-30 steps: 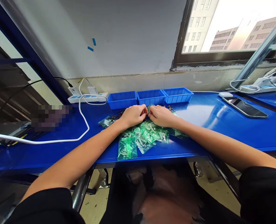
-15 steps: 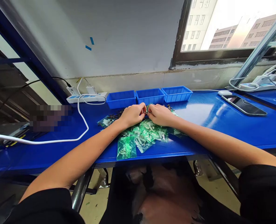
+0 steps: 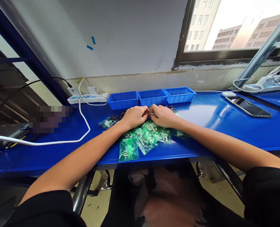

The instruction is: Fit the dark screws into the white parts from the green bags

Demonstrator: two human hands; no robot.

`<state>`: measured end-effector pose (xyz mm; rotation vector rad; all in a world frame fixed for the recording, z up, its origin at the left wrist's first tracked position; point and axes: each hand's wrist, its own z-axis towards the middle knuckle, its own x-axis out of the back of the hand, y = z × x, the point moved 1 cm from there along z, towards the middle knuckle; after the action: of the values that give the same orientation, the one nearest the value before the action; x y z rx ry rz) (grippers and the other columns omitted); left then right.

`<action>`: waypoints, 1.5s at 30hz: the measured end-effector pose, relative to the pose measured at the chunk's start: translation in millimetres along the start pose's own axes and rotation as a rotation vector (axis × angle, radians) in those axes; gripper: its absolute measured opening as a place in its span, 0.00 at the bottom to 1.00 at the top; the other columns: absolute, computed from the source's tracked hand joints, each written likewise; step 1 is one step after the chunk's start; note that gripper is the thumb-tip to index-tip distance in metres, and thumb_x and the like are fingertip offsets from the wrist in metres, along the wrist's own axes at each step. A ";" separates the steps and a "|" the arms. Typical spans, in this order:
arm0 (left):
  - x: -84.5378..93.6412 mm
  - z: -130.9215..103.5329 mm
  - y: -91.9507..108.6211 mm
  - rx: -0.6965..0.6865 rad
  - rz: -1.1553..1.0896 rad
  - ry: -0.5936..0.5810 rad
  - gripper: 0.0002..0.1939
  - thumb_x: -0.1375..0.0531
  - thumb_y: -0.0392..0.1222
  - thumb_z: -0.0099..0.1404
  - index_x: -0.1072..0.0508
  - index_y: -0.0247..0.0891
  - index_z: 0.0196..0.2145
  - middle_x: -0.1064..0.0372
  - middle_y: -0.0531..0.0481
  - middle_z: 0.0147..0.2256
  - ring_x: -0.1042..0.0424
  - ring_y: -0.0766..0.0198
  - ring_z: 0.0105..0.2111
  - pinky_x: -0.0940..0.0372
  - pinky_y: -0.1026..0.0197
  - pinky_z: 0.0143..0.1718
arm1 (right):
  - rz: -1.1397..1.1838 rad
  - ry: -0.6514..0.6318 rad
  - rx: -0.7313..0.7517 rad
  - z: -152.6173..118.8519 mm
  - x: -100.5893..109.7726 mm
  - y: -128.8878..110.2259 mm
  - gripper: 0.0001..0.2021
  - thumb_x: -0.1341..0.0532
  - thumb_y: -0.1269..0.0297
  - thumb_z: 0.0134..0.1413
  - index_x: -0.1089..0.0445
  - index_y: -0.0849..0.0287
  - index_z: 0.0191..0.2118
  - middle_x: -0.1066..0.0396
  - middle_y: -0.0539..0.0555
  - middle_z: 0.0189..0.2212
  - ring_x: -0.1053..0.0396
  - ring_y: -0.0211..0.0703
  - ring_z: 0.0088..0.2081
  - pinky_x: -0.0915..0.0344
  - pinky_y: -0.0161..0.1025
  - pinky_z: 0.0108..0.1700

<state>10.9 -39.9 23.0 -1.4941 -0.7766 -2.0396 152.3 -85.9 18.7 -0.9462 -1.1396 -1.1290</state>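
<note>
One small part (image 3: 150, 113) is over the bench (image 3: 201, 113), pinched in the grip of left hand (image 3: 135, 116) and right hand (image 3: 163, 116). Its handling looks unfinished, the amount done unclear; green plastic bags (image 3: 151, 134) lie heaped nearby

I see grey wall (image 3: 130, 37) behind back edge of blue counter (image 3: 244, 132), bright window (image 3: 225, 25) above its right part, pale floor (image 3: 95, 211) below front edge.

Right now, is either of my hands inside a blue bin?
No, the left hand and right hand are close together in front of the blue bins.
</note>
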 end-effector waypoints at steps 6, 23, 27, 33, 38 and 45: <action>-0.5 -0.3 -0.3 0.009 -0.018 0.008 0.11 0.46 0.41 0.61 0.28 0.40 0.39 0.25 0.50 0.33 0.27 0.57 0.34 0.38 0.61 0.31 | 0.009 0.016 0.008 0.5 -1.9 1.0 0.09 0.50 0.66 0.58 0.41 0.62 0.43 0.30 0.59 0.38 0.34 0.51 0.43 0.44 0.41 0.38; -9.5 6.9 -6.2 0.069 -0.452 0.053 0.03 0.44 0.36 0.56 0.31 0.36 0.29 0.29 0.51 0.26 0.32 0.65 0.26 0.42 0.65 0.27 | -0.029 0.010 0.056 1.3 -1.7 1.6 0.08 0.51 0.66 0.61 0.37 0.61 0.41 0.30 0.59 0.39 0.34 0.49 0.44 0.45 0.40 0.40; -10.4 7.0 -7.2 0.045 -0.447 0.078 0.03 0.45 0.36 0.56 0.31 0.36 0.29 0.28 0.52 0.26 0.32 0.65 0.26 0.42 0.65 0.27 | -0.043 0.007 0.072 1.4 -1.6 1.5 0.09 0.52 0.66 0.62 0.36 0.61 0.42 0.30 0.59 0.41 0.34 0.49 0.44 0.45 0.40 0.41; -9.2 7.9 -6.3 0.086 -0.476 0.073 0.02 0.45 0.35 0.55 0.32 0.36 0.28 0.31 0.53 0.24 0.34 0.66 0.25 0.44 0.65 0.26 | -0.045 0.006 0.075 1.1 -1.5 1.4 0.10 0.52 0.66 0.63 0.35 0.62 0.42 0.30 0.59 0.41 0.34 0.49 0.44 0.45 0.40 0.40; -8.2 7.7 -5.1 0.103 -0.528 0.067 0.02 0.45 0.35 0.56 0.33 0.36 0.27 0.33 0.54 0.23 0.36 0.67 0.24 0.44 0.65 0.26 | -0.035 0.015 0.080 1.2 -1.7 1.6 0.10 0.52 0.67 0.63 0.35 0.61 0.41 0.29 0.58 0.39 0.34 0.48 0.43 0.45 0.39 0.40; -7.6 7.1 -4.3 0.111 -0.540 0.059 0.02 0.45 0.35 0.56 0.33 0.36 0.27 0.34 0.55 0.22 0.37 0.67 0.24 0.44 0.65 0.26 | -0.033 0.005 0.090 1.6 -1.6 2.0 0.10 0.51 0.66 0.63 0.35 0.62 0.42 0.30 0.58 0.38 0.34 0.48 0.42 0.45 0.40 0.41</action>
<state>14.9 -31.5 16.8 -1.2463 -1.3602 -2.3536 153.9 -83.7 17.3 -0.8577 -1.1955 -1.0969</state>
